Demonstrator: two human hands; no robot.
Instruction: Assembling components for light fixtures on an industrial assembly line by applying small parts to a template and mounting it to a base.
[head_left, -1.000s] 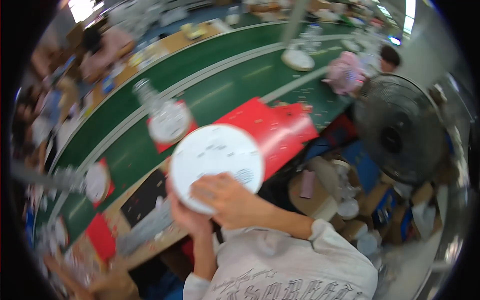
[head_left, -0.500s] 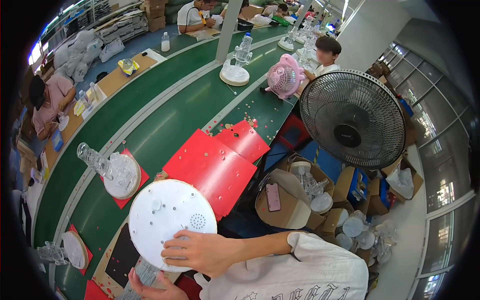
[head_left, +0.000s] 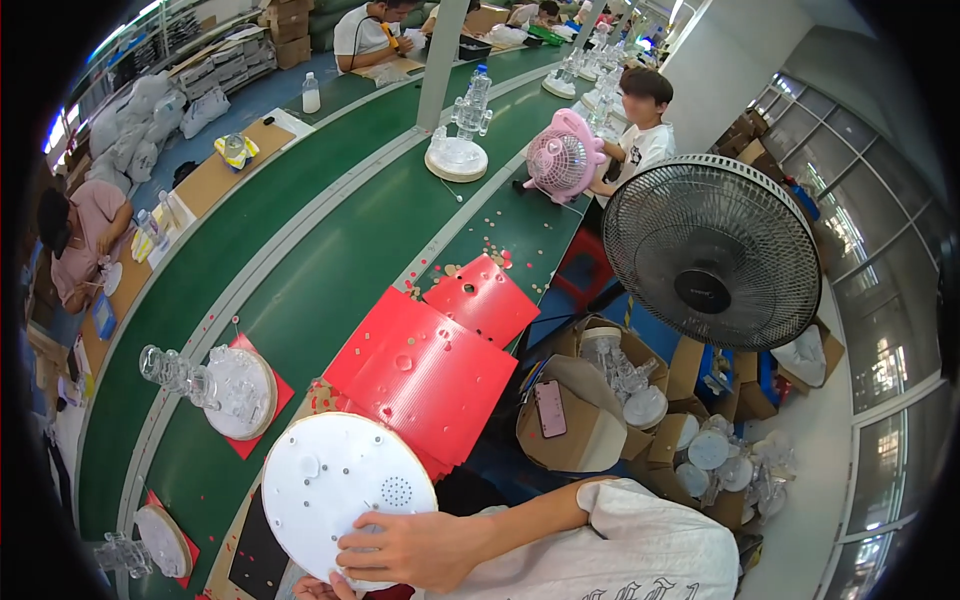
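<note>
Your right forearm (head_left: 530,522) comes in from the right, running leftward and slightly nearer to the wrist. Your right hand (head_left: 412,550) lies back upward, its fingers (head_left: 362,541) stretched left and slightly parted. Your left hand (head_left: 325,588) sits at the near edge, left of it, mostly cut off.

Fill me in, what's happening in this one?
The person's right hand rests on the face of a white disc, with the left hand at its lower edge, partly out of view. Red sheets lie just beyond the disc. Clear pieces on round bases sit farther along the green work surface; neither hand touches them.
</note>
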